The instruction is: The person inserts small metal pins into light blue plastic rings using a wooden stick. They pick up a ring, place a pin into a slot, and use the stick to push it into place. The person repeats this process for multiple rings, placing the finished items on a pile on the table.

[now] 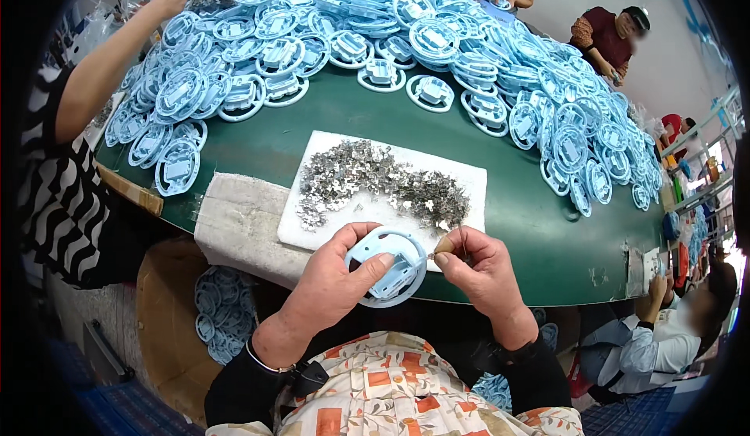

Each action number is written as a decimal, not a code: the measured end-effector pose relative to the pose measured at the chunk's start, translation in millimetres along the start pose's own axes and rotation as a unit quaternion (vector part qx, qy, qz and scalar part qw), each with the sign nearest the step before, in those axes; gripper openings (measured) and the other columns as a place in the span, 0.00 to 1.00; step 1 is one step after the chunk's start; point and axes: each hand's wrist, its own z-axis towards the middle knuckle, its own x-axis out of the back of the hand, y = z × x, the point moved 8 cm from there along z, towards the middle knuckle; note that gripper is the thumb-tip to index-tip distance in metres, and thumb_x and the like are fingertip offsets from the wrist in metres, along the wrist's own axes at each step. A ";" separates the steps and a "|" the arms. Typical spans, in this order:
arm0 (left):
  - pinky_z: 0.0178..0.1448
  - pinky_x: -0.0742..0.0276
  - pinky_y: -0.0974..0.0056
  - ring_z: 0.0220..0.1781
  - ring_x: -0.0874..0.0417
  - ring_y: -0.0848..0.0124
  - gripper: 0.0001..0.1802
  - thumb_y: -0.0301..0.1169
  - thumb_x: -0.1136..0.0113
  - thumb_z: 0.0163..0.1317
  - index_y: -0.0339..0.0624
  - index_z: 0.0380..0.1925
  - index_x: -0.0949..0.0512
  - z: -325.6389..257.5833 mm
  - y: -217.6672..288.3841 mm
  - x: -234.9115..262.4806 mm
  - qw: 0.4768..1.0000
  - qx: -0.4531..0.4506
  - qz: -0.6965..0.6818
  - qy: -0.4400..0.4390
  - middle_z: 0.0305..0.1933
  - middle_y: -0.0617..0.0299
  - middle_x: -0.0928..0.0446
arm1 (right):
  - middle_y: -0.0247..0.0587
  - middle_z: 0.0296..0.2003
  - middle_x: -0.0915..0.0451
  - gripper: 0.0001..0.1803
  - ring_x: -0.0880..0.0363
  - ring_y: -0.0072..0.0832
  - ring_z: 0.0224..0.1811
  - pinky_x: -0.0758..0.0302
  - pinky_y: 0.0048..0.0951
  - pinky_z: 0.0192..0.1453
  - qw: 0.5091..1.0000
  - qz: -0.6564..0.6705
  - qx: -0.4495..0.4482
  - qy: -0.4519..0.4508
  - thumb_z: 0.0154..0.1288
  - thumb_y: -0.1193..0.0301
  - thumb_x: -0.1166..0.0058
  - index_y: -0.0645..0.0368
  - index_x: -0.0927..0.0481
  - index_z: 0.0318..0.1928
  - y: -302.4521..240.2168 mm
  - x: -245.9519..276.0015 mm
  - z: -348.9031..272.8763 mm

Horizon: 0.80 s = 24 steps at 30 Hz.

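A light blue plastic toy steering wheel (393,273) is gripped by its left side in my left hand (332,280), thumb across its inner face. Close by its right rim, the thumb and forefinger of my right hand (484,268) pinch a small metal piece (432,256), too small to make out fully. A thin dark strip shows above the right fingers; I cannot tell what it is. Just beyond both hands, a heap of small silvery metal clips (367,174) is spread over a white foam board (469,178) on the green table (258,143).
A big pile of blue wheels (437,37) covers the table's far side. A grey cloth-like pad (234,209) lies left of the foam. Below the edge, a cardboard box (168,295) holds more wheels. A co-worker's arm (117,53) reaches in at left; other people sit around.
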 end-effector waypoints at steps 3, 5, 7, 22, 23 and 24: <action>0.57 0.20 0.69 0.54 0.19 0.77 0.26 0.31 0.39 0.74 0.33 0.67 0.33 2.3 -4.0 0.3 0.999 -0.027 0.017 0.026 0.54 0.59 0.20 | 0.25 0.27 0.23 0.03 0.32 0.10 0.27 0.33 0.18 0.30 0.992 -0.094 0.074 0.041 0.65 0.77 0.36 0.65 0.17 0.37 -4.2 -1.7 -4.0; 0.55 0.20 0.70 0.52 0.19 0.78 0.25 0.31 0.41 0.75 0.33 0.67 0.33 3.6 -5.0 0.6 0.998 -0.033 0.027 0.039 0.54 0.59 0.20 | 0.30 0.27 0.22 0.03 0.30 0.12 0.26 0.32 0.19 0.29 0.985 -0.119 0.111 0.065 0.64 0.78 0.36 0.65 0.16 0.37 -1.3 -1.7 -2.9; 0.54 0.19 0.71 0.52 0.19 0.79 0.25 0.30 0.42 0.76 0.33 0.67 0.33 5.5 -7.7 -0.4 0.999 -0.019 0.017 0.041 0.54 0.59 0.20 | 0.32 0.28 0.21 0.04 0.29 0.13 0.25 0.31 0.19 0.29 0.976 -0.150 0.137 0.078 0.63 0.78 0.36 0.65 0.16 0.38 -3.8 -4.0 -1.7; 0.54 0.19 0.68 0.51 0.18 0.76 0.24 0.30 0.42 0.76 0.29 0.66 0.31 11.3 -24.5 1.1 0.998 -0.020 0.017 0.050 0.53 0.55 0.18 | 0.39 0.27 0.19 0.05 0.19 0.27 0.23 0.25 0.27 0.28 0.946 -0.267 0.168 0.076 0.59 0.79 0.35 0.62 0.16 0.37 -2.7 -20.7 10.6; 0.54 0.19 0.68 0.51 0.18 0.76 0.24 0.30 0.41 0.75 0.29 0.65 0.30 11.6 -24.1 1.1 0.998 -0.021 0.024 0.051 0.52 0.55 0.17 | 0.39 0.27 0.19 0.06 0.19 0.29 0.24 0.24 0.29 0.28 0.928 -0.310 0.192 0.078 0.59 0.78 0.34 0.61 0.16 0.37 -7.3 -23.7 9.6; 0.53 0.19 0.68 0.50 0.18 0.76 0.24 0.30 0.41 0.75 0.28 0.65 0.30 11.6 -23.9 0.7 0.998 -0.019 0.031 0.050 0.52 0.55 0.17 | 0.39 0.27 0.19 0.06 0.18 0.31 0.24 0.23 0.31 0.28 0.907 -0.352 0.216 0.079 0.59 0.78 0.34 0.60 0.16 0.37 -11.6 -27.2 8.4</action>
